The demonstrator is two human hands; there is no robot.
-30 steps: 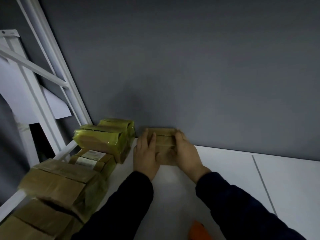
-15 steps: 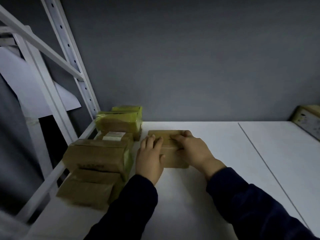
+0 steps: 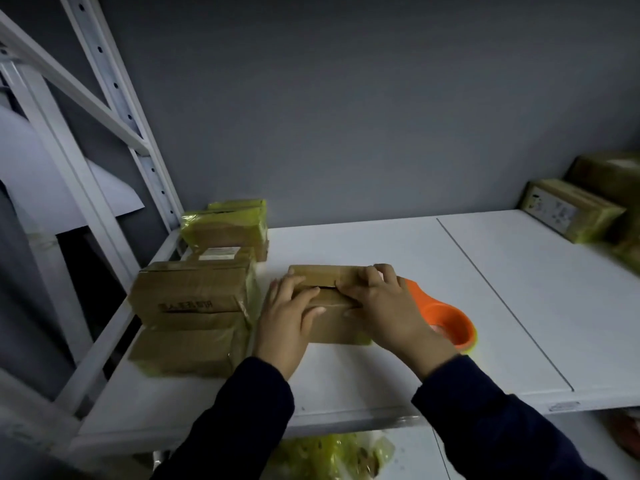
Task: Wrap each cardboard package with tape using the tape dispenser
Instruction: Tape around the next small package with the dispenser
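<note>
Cardboard package (image 3: 325, 308) sits at the centre of my head view, lying flat on the white shelf (image 3: 381, 244) with its long side towards me and a seam running along its top. I see the left hand (image 3: 287, 320) at the package's 9 o'clock end, fingers fairly straight and spread over the top, pressing down with the thumb lying along the near edge. The right hand (image 3: 384, 306) covers the 3 o'clock end, its fingers bent over the top by the seam and its thumb against the front face, so it grips that end. Just beyond this hand, at 3 o'clock from the package, the orange tape dispenser (image 3: 446, 320) lies on the shelf, partly hidden by the wrist, with a yellowish roll edge showing at its low side. At 9 o'clock a stack of brown packages (image 3: 194, 292) stands just beside the left hand, and at 11 o'clock are yellow-wrapped packages (image 3: 225, 226) against the grey wall (image 3: 346, 116). More boxes (image 3: 571, 213) sit well apart at 2 o'clock. A white rack upright (image 3: 121, 109) rises at 10 o'clock. Dark sleeves cover both forearms.
</note>
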